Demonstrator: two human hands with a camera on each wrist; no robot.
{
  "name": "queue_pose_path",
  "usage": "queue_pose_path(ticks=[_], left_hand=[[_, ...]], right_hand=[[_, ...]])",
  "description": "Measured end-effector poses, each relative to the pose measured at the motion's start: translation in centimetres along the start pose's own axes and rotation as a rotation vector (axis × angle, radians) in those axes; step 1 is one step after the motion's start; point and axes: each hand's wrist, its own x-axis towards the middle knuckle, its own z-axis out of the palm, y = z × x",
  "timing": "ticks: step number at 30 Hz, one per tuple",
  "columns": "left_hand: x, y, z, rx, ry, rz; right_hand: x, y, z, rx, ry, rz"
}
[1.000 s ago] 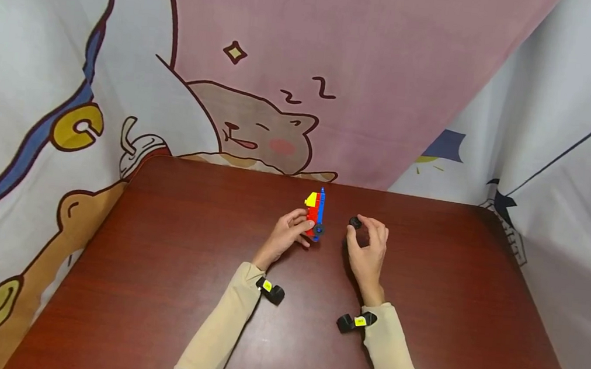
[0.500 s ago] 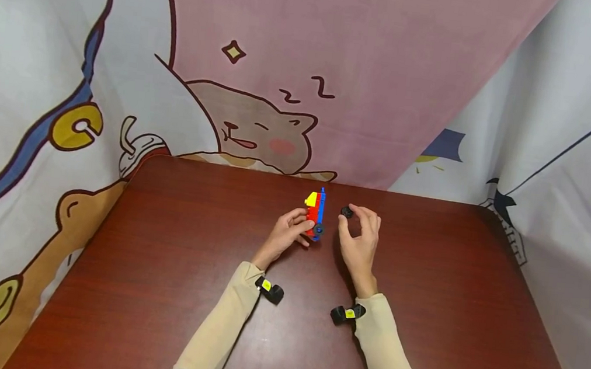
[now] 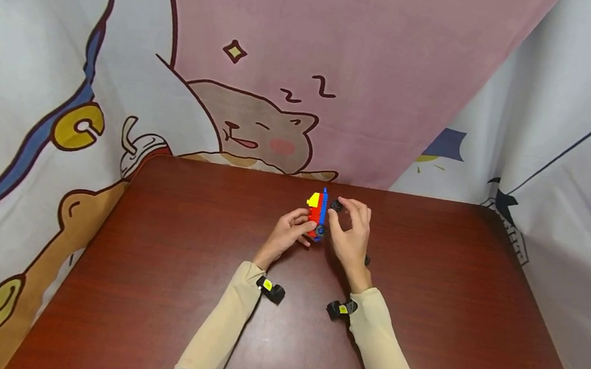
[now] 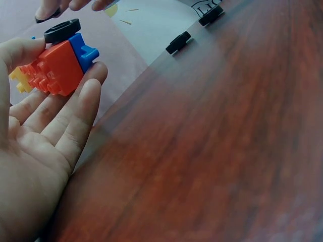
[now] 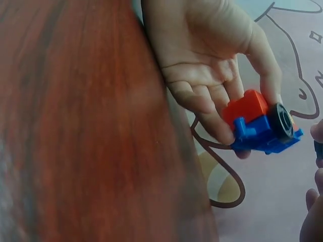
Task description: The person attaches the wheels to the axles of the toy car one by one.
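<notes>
My left hand (image 3: 291, 229) holds a small toy car (image 3: 314, 212) of red, yellow and blue building blocks, pinched between thumb and fingers above the table. One black wheel (image 4: 62, 31) sits on the car's blue base, by my left thumb. Between the thumb and fingers of my right hand (image 3: 351, 239) is another black wheel (image 3: 336, 205), just right of the car's yellow end and seemingly a little apart from it. In the right wrist view the car's red block and blue base (image 5: 257, 133) face the camera, while my right fingers (image 5: 313, 199) show only at the edge.
Two loose black wheels, a nearer wheel (image 4: 178, 42) and a farther wheel (image 4: 211, 15), stand on the brown table (image 3: 186, 292). In the head view one wheel (image 3: 367, 260) peeks out beside my right wrist. A printed curtain (image 3: 390, 69) hangs behind the table's far edge.
My right hand has moved left and slightly forward, bringing its wheel close to the car. A loose wheel has come into view beside the right wrist. My left hand has hardly moved.
</notes>
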Motion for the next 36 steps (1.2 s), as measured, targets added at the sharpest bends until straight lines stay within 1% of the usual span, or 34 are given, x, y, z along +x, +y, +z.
queue_pose_path(ticks=[3, 8, 11, 14, 17, 19, 21, 25, 30, 33, 36], left_hand=[[0.1, 0.1, 0.0, 0.021, -0.022, -0.002], [0.2, 0.3, -0.1, 0.043, -0.05, -0.003], [0.2, 0.3, -0.1, 0.057, -0.064, 0.002], [0.2, 0.3, 0.0, 0.068, -0.079, -0.001], [0.2, 0.3, 0.0, 0.087, -0.097, -0.007], [0.1, 0.4, 0.1, 0.096, -0.106, -0.003], [0.0, 0.4, 0.1, 0.101, -0.114, 0.004], [-0.1, 0.3, 0.0, 0.097, -0.119, 0.022], [-0.1, 0.3, 0.0, 0.079, -0.146, 0.044], [-0.1, 0.3, 0.0, 0.063, -0.169, 0.043], [0.0, 0.5, 0.1, 0.04, -0.139, 0.022]], right_hand=[[-0.1, 0.3, 0.0, 0.001, -0.026, 0.0], [-0.1, 0.2, 0.2, 0.013, -0.046, -0.003], [0.0, -0.3, 0.4, 0.008, -0.048, -0.003], [0.2, -1.3, 0.4, -0.001, -0.049, -0.011], [0.3, -2.2, 0.3, 0.002, -0.056, -0.014], [0.3, -2.4, 0.2, 0.012, -0.066, -0.011], [0.2, -2.1, 0.2, 0.025, -0.081, 0.003], [-0.2, -0.6, 0.3, 0.05, -0.109, 0.032], [-0.6, 0.5, 0.3, 0.08, -0.134, 0.04], [-0.4, -1.1, 0.2, 0.083, -0.139, 0.046], [0.0, -2.8, 0.0, 0.085, -0.144, 0.051]])
